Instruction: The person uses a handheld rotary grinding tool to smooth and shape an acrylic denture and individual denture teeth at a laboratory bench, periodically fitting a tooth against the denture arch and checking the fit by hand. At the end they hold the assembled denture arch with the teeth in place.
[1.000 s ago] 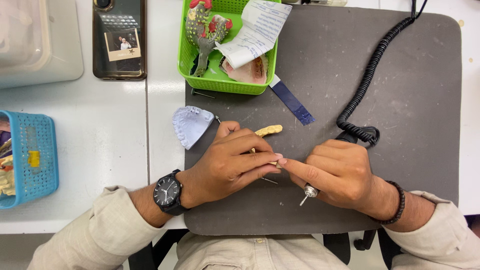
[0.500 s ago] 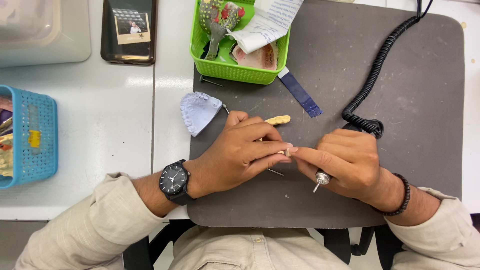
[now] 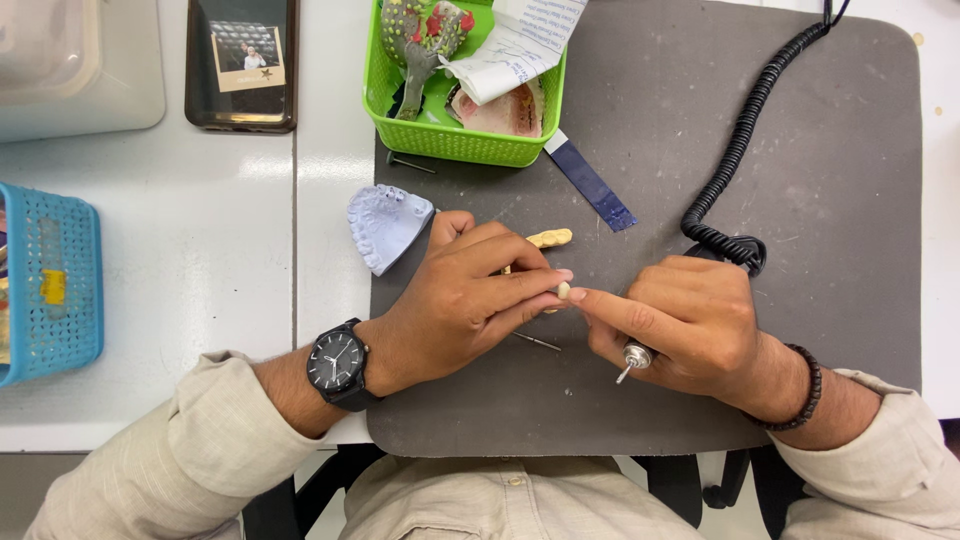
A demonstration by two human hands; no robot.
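My left hand (image 3: 470, 295) pinches a small cream tooth piece (image 3: 563, 290) between thumb and fingertips over the grey mat (image 3: 840, 200). The index fingertip of my right hand (image 3: 690, 325) touches that piece, while the same hand grips a corded metal handpiece (image 3: 632, 358), its tip pointing down-left. A cream strip of teeth (image 3: 551, 238) lies just behind my left fingers. A pale blue dental cast (image 3: 385, 225) rests at the mat's left edge, beside my left thumb.
A green basket (image 3: 455, 140) with a green-red tool, paper and a pink piece stands at the back. A blue strip (image 3: 592, 182), black coiled cord (image 3: 740, 150), a phone (image 3: 240, 65), a blue basket (image 3: 50, 280) at far left, thin metal burs (image 3: 537, 342).
Both hands stay together at the same spot on the mat. The view has drifted slightly, and my right index finger now presses against the small piece.
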